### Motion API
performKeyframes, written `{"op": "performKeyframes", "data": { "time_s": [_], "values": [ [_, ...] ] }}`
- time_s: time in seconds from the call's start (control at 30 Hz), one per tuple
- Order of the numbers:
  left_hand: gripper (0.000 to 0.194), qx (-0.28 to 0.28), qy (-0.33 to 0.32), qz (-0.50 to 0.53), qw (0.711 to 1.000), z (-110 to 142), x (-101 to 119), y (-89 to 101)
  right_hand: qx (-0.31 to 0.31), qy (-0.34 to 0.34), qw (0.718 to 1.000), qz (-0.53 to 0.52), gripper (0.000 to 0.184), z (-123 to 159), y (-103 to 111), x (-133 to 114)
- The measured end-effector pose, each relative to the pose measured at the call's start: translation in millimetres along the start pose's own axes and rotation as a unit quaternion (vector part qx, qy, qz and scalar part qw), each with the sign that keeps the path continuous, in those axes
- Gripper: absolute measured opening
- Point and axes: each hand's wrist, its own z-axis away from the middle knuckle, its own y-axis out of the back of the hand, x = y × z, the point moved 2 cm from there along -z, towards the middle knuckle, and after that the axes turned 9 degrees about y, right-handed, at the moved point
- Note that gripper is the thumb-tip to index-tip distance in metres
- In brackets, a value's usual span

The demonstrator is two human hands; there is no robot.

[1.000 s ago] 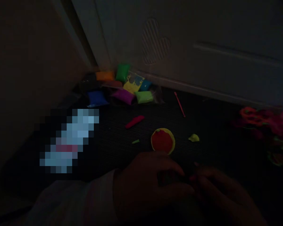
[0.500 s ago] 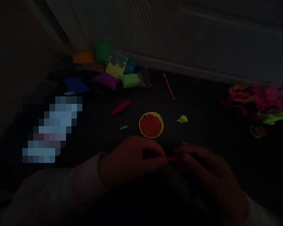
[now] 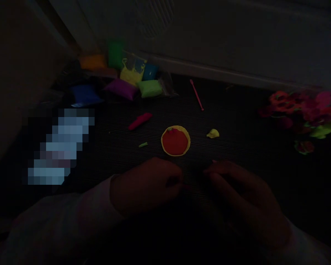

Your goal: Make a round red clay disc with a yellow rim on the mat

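Observation:
My left hand [image 3: 151,186] is closed in a pinch, and a small dark pink piece of clay [image 3: 187,187] sticks out from its fingertips. To the right, my right hand [image 3: 245,198] has its thumb and forefinger tips close together; what they hold, if anything, is lost in the dark. A tiny pink bit [image 3: 214,161] shows just beyond that forefinger. Ahead of both hands lies a round red clay disc [image 3: 175,142] with a yellow rim and a small green bit at its top edge.
Around the disc lie a pink clay lump [image 3: 140,121], a green clay strip [image 3: 143,144], a yellow clay piece [image 3: 213,133] and a pink modelling tool [image 3: 196,95]. Several coloured clay packets [image 3: 121,89] sit back left, a blurred bright object [image 3: 66,143] left, colourful clay shapes [image 3: 300,110] right.
My hands have drawn apart. The pink clay piece that spanned them now shows only at my left fingertips, which moved left. The whole view has shifted slightly.

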Motion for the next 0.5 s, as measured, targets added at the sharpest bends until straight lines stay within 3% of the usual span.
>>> {"op": "performKeyframes", "data": {
  "time_s": [0.5],
  "values": [
    [0.01,0.026,0.011,0.014,0.999,-1.7,-0.9,0.3,-0.022,0.017,1.0,0.007,0.012,0.2,-2.5,-0.6]
  ]
}}
